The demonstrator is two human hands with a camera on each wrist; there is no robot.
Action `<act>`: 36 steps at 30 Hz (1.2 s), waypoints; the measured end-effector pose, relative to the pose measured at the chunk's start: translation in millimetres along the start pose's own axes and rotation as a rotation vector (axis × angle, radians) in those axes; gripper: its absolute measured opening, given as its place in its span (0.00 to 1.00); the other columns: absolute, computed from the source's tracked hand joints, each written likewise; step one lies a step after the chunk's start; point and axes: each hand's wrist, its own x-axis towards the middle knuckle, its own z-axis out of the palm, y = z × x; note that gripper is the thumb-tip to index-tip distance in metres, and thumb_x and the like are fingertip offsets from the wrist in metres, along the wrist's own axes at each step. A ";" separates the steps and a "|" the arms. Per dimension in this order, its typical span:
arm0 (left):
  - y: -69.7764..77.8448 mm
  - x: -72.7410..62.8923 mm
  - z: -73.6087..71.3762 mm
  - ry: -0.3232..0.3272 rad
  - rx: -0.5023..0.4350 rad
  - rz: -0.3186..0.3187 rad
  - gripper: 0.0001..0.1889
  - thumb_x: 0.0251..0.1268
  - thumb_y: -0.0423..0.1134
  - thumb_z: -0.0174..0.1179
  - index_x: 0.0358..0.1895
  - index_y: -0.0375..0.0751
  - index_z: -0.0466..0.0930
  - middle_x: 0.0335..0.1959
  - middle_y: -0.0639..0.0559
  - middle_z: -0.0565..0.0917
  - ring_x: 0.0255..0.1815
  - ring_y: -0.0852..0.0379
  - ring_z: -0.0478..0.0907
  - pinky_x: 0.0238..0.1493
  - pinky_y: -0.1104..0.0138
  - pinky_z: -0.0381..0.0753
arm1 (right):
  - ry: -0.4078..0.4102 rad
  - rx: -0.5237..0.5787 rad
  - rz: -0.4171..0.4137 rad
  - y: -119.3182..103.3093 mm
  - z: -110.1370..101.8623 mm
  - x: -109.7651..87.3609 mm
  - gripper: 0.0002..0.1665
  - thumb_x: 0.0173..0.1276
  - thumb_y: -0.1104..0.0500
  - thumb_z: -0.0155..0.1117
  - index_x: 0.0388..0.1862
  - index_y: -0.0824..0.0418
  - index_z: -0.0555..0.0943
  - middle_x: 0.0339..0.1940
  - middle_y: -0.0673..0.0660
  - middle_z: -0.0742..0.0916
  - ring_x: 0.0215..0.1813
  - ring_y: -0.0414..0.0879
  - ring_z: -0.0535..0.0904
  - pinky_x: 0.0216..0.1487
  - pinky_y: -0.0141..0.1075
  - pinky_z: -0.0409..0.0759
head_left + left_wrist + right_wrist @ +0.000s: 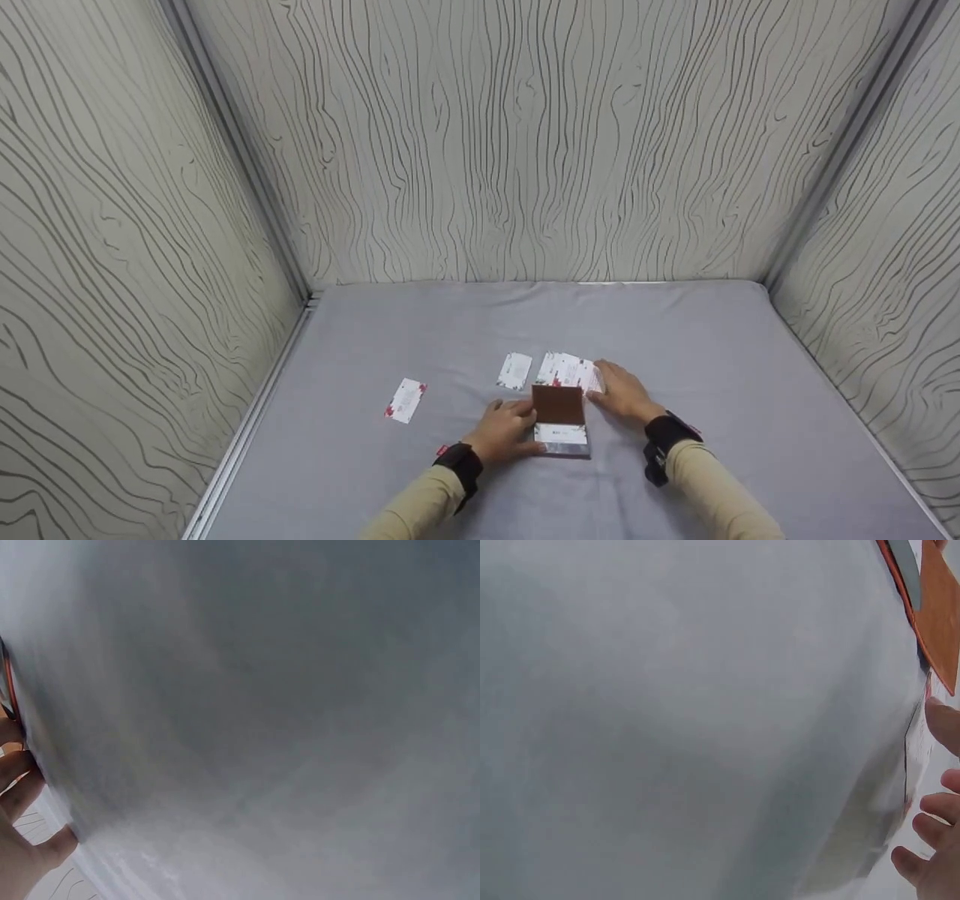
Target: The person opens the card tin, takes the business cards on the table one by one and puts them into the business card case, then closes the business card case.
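Note:
A brown card case [559, 405] stands with its lid raised on the grey cloth, and a white card [561, 433] lies in its base. At the case's left side, my left hand [504, 433] holds it, thumb by the front corner and fingers by the lid's edge. Behind the case is an overlapping spread of white cards [566, 369] with red and green floral corners. My right hand [622, 391] is at the right end of that spread, fingers spread and fingertips right at the cards. In the right wrist view, the thumb [943, 724] is beside a card edge near the lid.
One loose card [514, 371] lies just left of the spread. Another card [406, 400] with red flowers sits farther left. Wood-grain patterned panels [525, 150] enclose the cloth-covered table [712, 337] at the back and both sides.

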 end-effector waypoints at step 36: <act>0.7 0.7 0.6 0.003 -0.025 -0.018 0.33 0.63 0.63 0.61 0.61 0.40 0.79 0.65 0.48 0.76 0.65 0.50 0.72 0.63 0.44 0.68 | -0.012 -0.132 0.130 15.2 -23.5 0.5 0.44 0.49 0.50 0.81 0.57 0.75 0.73 0.45 0.73 0.72 0.49 0.69 0.70 0.51 0.62 0.71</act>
